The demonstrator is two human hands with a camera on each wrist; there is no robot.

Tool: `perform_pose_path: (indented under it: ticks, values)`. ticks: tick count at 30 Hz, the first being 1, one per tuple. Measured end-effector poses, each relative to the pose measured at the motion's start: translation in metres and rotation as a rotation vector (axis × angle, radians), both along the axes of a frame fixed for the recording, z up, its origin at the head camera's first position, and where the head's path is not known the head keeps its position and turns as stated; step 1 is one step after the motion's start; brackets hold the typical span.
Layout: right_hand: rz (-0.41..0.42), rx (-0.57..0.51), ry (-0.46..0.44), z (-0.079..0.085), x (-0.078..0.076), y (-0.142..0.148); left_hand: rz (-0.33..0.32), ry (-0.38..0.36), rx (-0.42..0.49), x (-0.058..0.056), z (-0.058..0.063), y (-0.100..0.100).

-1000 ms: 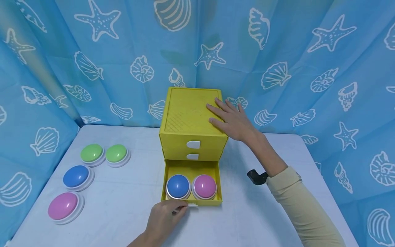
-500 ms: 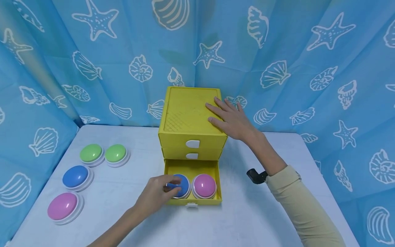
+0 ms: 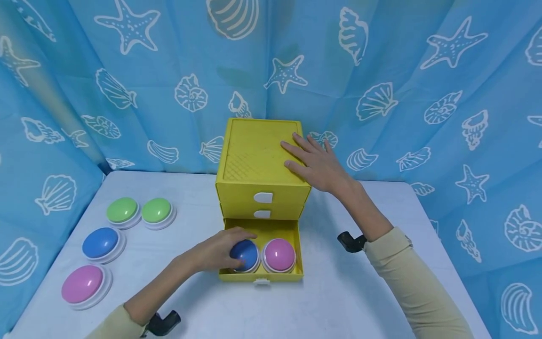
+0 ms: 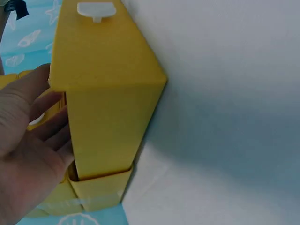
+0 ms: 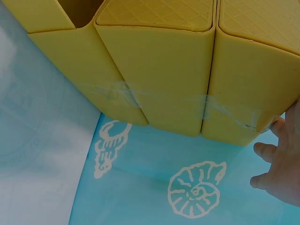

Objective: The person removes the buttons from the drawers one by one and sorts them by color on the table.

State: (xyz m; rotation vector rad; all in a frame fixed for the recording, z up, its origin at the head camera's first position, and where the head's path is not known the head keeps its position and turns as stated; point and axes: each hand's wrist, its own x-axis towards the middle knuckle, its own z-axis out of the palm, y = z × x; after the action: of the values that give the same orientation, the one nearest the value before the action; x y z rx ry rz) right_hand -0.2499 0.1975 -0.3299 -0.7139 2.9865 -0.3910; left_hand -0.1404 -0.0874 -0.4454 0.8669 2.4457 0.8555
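A yellow drawer unit (image 3: 262,150) stands with its bottom drawer (image 3: 279,278) pulled out. Inside the drawer sit a blue dome push button (image 3: 245,254) and a pink dome push button (image 3: 279,255), side by side on white bases. My left hand (image 3: 216,252) reaches over the drawer's left wall, thumb and fingers around the blue button; in the left wrist view the drawer wall hides the button. My right hand (image 3: 317,165) rests spread on the unit's top right edge, its fingers straight; the right wrist view catches it beside the unit's side.
On the left of the white table (image 3: 347,301) are two green push buttons (image 3: 123,210), another blue one (image 3: 100,243) and a larger-looking pink one (image 3: 82,284). A blue shell-patterned curtain (image 3: 237,66) hangs right behind the unit. Two upper drawers are closed, with white handles (image 3: 263,197).
My left hand has left the bottom drawer's handle, moved up and back over the drawer, and come around the blue button. My right hand has stayed on the unit.
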Motion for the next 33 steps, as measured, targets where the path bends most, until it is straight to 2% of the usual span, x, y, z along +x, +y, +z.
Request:
perform_pose_path:
  ticks: [3,5,12,14,18,23,26,33]
  values:
    - [-0.001,0.002,0.003,0.0,0.0,0.0,-0.046,-0.008,-0.1,-0.003,0.002,0.003]
    - [-0.003,0.004,0.006,0.0,0.0,-0.001,-0.076,0.012,-0.165,-0.004,0.002,0.005]
    - [-0.004,0.006,0.008,0.002,0.001,-0.001,-0.178,0.211,-0.33,-0.001,0.0,0.01]
    - [-0.004,0.008,0.009,0.002,0.001,-0.001,-0.189,0.246,-0.363,0.0,0.0,0.012]
    - [-0.002,0.003,0.005,0.001,0.001,-0.001,-0.176,0.271,-0.403,0.002,0.0,0.013]
    - [0.001,-0.003,0.002,0.001,0.002,-0.001,-0.146,0.266,-0.376,0.003,0.003,0.012]
    - [0.0,-0.006,0.0,0.001,0.002,-0.001,-0.092,0.225,-0.328,0.002,0.005,0.01]
    - [-0.001,-0.013,-0.005,0.001,0.002,-0.001,0.035,0.084,-0.085,0.0,0.015,0.0]
